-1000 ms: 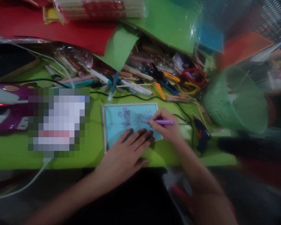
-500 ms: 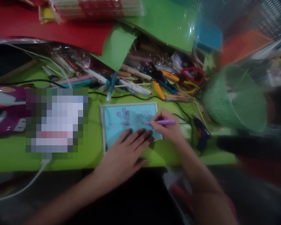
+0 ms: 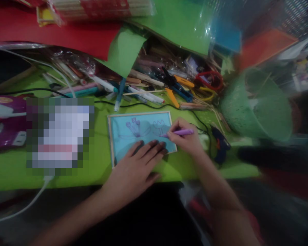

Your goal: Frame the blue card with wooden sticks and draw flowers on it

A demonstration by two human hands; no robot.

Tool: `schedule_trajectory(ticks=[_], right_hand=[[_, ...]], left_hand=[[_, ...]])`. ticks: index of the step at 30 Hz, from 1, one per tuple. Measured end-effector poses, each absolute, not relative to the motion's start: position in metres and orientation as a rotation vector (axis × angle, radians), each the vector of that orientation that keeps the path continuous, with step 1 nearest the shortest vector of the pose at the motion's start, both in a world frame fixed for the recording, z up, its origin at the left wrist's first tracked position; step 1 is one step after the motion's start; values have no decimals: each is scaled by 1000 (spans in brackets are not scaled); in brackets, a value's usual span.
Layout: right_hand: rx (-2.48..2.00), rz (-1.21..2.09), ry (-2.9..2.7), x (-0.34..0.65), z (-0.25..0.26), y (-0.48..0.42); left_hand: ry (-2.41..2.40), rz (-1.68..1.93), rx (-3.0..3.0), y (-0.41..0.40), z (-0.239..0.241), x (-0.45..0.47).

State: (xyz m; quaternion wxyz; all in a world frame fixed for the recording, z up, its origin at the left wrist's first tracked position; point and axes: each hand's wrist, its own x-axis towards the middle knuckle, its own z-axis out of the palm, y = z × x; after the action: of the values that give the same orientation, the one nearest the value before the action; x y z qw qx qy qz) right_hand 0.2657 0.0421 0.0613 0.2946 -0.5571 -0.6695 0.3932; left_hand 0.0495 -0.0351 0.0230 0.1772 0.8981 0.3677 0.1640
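A light-blue panel [image 3: 120, 148] with a thin wooden frame lies on the green table. Purple line drawings of flowers [image 3: 135, 127] run across its upper half. My left hand [image 3: 140, 162] rests on the panel's lower part, fingers stretched out and holding nothing. Pinched in my right hand [image 3: 186, 138] is a purple marker pen [image 3: 183, 132], its tip on the panel by the stem of the right-hand flower. That hand lies over the panel's right edge.
A glue gun [image 3: 219, 145] and a green bin [image 3: 256, 106] are on the right. Behind the panel lie pens, sticks, orange-handled pliers [image 3: 181, 90] and red-handled scissors [image 3: 210, 80]. A blurred-out phone-like object [image 3: 60, 133] with a white cable sits on the left.
The marker's tip has moved slightly right along the base of the right-hand flower, where more purple line shows. My left hand stays on the panel. The whole view has shifted a little.
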Motion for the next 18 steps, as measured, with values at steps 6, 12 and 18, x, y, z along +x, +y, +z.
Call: schedule_trajectory(ticks=[6,12,18], right_hand=[[-1515,1029,-1757,267,63,42],[-1497,1024,-1755,270,61,42],[-1511,998,-1741,272,61,42]], left_hand=[[1033,459,2537,-35,24,50],[1033,445,2525,-35,24,49],[1036,449,2534,-35,24,49]])
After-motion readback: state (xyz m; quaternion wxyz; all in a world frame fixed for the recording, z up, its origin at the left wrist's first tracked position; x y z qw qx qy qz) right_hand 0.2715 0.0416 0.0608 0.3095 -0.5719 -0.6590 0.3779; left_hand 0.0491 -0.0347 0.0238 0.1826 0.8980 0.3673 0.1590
